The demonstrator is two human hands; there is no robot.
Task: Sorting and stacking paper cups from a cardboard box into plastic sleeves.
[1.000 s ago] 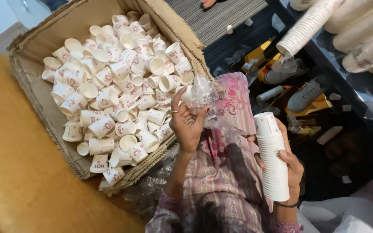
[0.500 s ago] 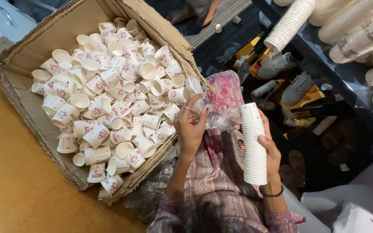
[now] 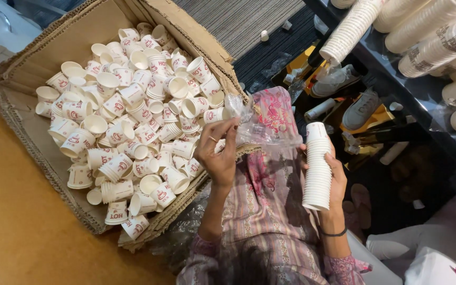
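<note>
Head view. Left hand (image 3: 216, 153): fingertips pinched on a crinkled clear plastic sleeve (image 3: 259, 132), held over the lap beside the open brown cardboard box (image 3: 38, 89) of loose white printed paper cups (image 3: 133, 116). Right hand (image 3: 334, 179): fingers wrapped round an upright stack of nested white paper cups (image 3: 317, 166), just right of the sleeve.

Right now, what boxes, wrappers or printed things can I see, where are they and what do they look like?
Cardboard box: left, open, brown, heaped with small white cups with red print.
Clear plastic wrapper: centre, crumpled, pinched by the left hand.
Stack of white cups: upright in the right hand.
Sleeved cup stacks: top right, lying, white.
</note>
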